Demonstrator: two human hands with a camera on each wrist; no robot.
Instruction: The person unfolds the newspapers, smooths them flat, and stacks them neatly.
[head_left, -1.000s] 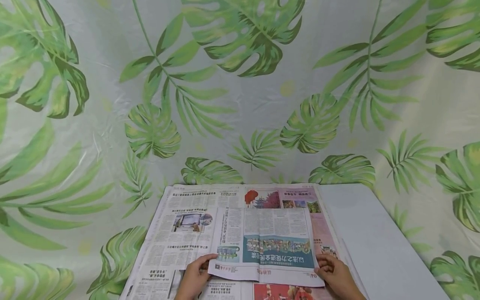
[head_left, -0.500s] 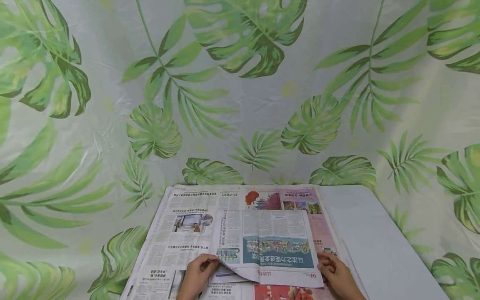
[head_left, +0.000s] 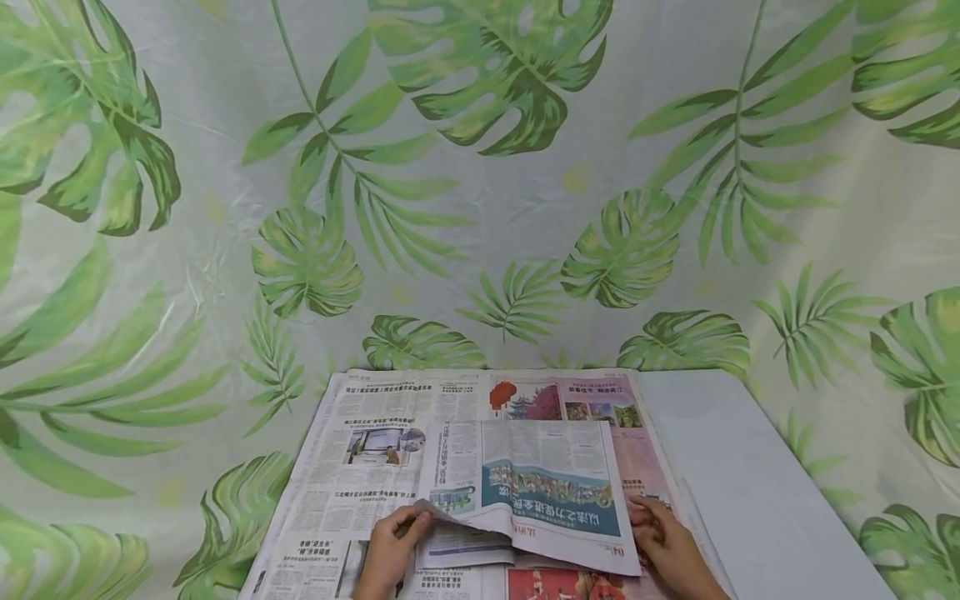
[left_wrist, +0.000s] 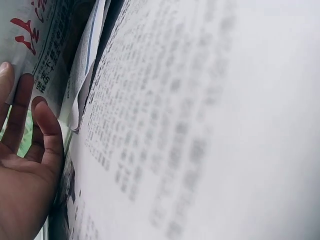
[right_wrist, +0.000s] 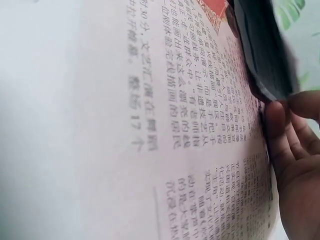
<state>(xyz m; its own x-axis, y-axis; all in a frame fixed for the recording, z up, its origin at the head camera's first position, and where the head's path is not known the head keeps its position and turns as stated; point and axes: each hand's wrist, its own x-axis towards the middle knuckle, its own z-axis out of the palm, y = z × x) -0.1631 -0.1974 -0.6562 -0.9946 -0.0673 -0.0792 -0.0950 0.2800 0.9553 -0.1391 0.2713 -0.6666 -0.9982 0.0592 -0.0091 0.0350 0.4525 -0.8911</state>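
A small folded newspaper (head_left: 551, 450) with a teal banner lies over a larger spread newspaper (head_left: 375, 479) in the head view. My left hand (head_left: 390, 550) pinches its near left corner and holds the top layer raised, so a layer beneath shows. In the left wrist view, the thumb and index finger of that hand (left_wrist: 27, 185) grip the sheet. At the near right edge, my right hand (head_left: 670, 550) holds the folded newspaper. The right wrist view shows the right hand (right_wrist: 302, 185) pinching its folded edge (right_wrist: 267, 55) between thumb and finger.
A white tabletop (head_left: 772, 492) extends to the right of the spread newspaper. Behind the table hangs a curtain (head_left: 517, 217) printed with green leaves. A red picture (head_left: 566, 585) on the spread newspaper shows just in front of the folded one.
My left hand has lifted the near left corner of the folded newspaper's top layer, uncovering a layer beneath. The near right edge has shifted slightly left, and my right hand stays on it.
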